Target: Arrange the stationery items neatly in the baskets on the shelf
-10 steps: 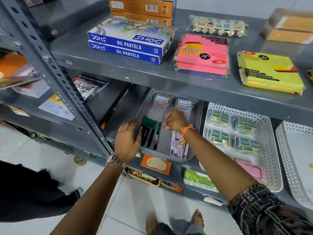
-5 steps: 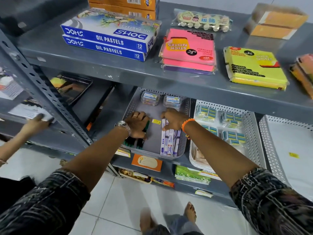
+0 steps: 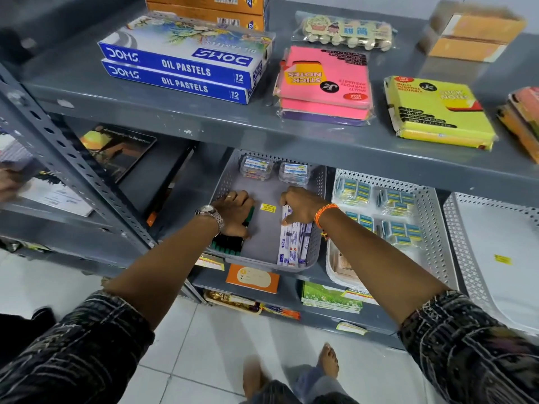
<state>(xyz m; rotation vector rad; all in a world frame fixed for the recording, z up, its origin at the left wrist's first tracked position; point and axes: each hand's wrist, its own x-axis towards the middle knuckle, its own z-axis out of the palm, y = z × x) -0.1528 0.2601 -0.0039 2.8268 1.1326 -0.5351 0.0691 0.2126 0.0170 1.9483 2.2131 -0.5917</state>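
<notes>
A grey perforated basket (image 3: 264, 262) sits on the middle shelf. My left hand (image 3: 234, 212) lies flat over a row of green-capped markers (image 3: 229, 246) against the basket's left wall. My right hand (image 3: 300, 204) presses on the top of several white pen packs (image 3: 293, 246) along the right wall. Two small clear boxes (image 3: 256, 170) stand at the back of the basket. A yellow price sticker (image 3: 268, 207) lies on the basket floor between my hands.
A white basket (image 3: 437, 228) to the right holds packs of small blue-and-yellow items (image 3: 399, 228). Another white tray (image 3: 455, 211) stands further right. The upper shelf carries oil pastel boxes (image 3: 180, 68) and pink (image 3: 325, 83) and yellow (image 3: 437, 112) sticky-note packs. Another person's hand (image 3: 8, 185) shows at far left.
My left hand went from hovering beside the markers to lying on them and pushing them to the left wall. My right hand shifted onto the white pen packs at the right wall.
</notes>
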